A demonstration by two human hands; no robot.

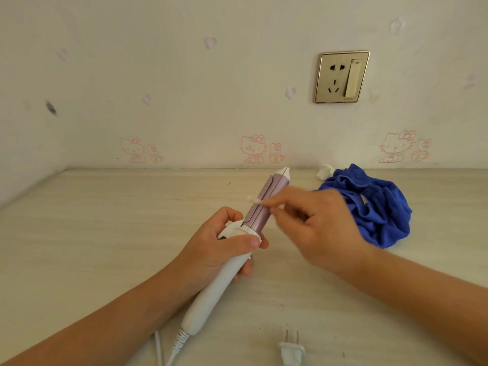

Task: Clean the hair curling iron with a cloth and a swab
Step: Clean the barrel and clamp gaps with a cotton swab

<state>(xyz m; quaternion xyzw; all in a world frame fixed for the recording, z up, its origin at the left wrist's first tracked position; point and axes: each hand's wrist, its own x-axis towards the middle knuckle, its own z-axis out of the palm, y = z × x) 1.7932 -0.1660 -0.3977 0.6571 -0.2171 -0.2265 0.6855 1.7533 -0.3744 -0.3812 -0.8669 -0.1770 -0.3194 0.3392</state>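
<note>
Curling iron (239,249) is held up off the counter (105,233) near the middle of the scene, its long axis running from the white handle at the near left up to the purple barrel and white tip at the far right. The left hand (224,249) wraps the upper handle just below the barrel, fingers (241,241) closed firmly round it, thumb across the front. The cord trails off the near end, and its plug (290,351) lies loose on the counter, well apart from the wall socket (342,76), so the iron is not powered.

The right hand (314,223) comes in from the right, palm down, wrist slightly raised, its thumb and forefinger pinched shut on a swab (260,202). The swab lies across the barrel, roughly crosswise to the iron's axis, its cotton end poking just past the barrel's left side; blur hides whether it actually touches the groove beside the clamp. Judging from this, the swab step is in hand, and the working stroke should run along the barrel's seam, so the right hand must travel far-right to near-left while the left keeps the iron steady.

A crumpled blue cloth (369,207) sits on the counter to the right, just beyond the right hand, which is the nearer one to it.
</note>
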